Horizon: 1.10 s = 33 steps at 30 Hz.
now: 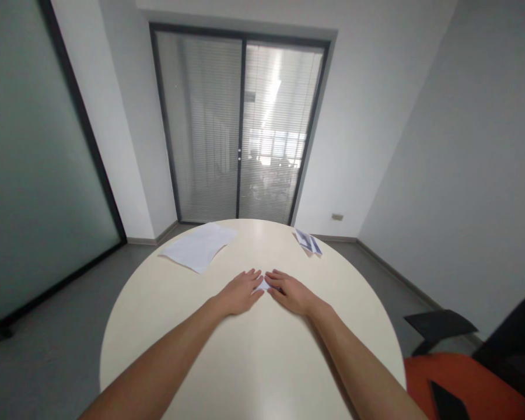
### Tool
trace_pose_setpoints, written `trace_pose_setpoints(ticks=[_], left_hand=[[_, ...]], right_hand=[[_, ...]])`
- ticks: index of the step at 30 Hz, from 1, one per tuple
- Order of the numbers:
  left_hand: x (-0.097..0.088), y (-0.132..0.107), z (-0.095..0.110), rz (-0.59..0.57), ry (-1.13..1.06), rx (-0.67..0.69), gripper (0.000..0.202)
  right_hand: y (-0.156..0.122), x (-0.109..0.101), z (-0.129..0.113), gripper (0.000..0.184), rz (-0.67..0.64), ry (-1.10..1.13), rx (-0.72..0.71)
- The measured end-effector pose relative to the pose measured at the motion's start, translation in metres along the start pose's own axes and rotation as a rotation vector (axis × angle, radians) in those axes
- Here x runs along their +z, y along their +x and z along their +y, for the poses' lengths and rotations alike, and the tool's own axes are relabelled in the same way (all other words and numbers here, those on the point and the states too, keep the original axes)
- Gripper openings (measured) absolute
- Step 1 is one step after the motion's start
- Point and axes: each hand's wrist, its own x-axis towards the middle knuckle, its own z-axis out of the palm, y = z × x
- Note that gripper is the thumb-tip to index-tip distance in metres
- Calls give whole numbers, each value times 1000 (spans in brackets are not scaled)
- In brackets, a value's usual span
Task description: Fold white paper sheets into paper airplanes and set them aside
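Both my hands lie palm down in the middle of a round cream table point(201, 361). My left hand point(241, 290) has its fingers stretched flat, the tips resting on a small white piece of paper point(263, 285). My right hand point(290, 291) mirrors it from the other side, fingers flat and touching the same paper. Most of that paper is hidden under the fingers.
A stack of white sheets point(199, 246) lies at the table's far left. A small folded paper item with dark print point(308, 241) sits at the far right edge. An orange and black chair point(468, 379) stands at the lower right. Glass doors with blinds point(240, 128) lie beyond.
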Motion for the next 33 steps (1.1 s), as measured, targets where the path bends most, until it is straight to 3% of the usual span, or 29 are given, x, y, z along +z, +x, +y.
trace_pose_setpoints(ticks=[4,13,16,20,23,27,30,33], left_hand=[[4,0,5,-38,74,-89,58],[15,3,0,132,140,-257,56],[15,3,-1,203,132,-233,59],[14,3,-2,256,143,-204,57],[13,3,-3,244,140,-191,52],[12,2,-4,222,109,-95,45],[11,2,-3,131,92,-25,44],[11,1,-2,53,88,-46,49]], right_hand=[[-1,-4,0,27,22,-55,72],[-2,-20,-12,15,20,-21,134],[-3,-19,-10,19,27,2,155],[-7,-13,-2,39,65,10,240],[-9,-12,3,46,70,31,264],[-10,-13,7,36,40,86,206],[-11,-12,9,33,31,85,221],[-12,-12,11,36,11,63,230]])
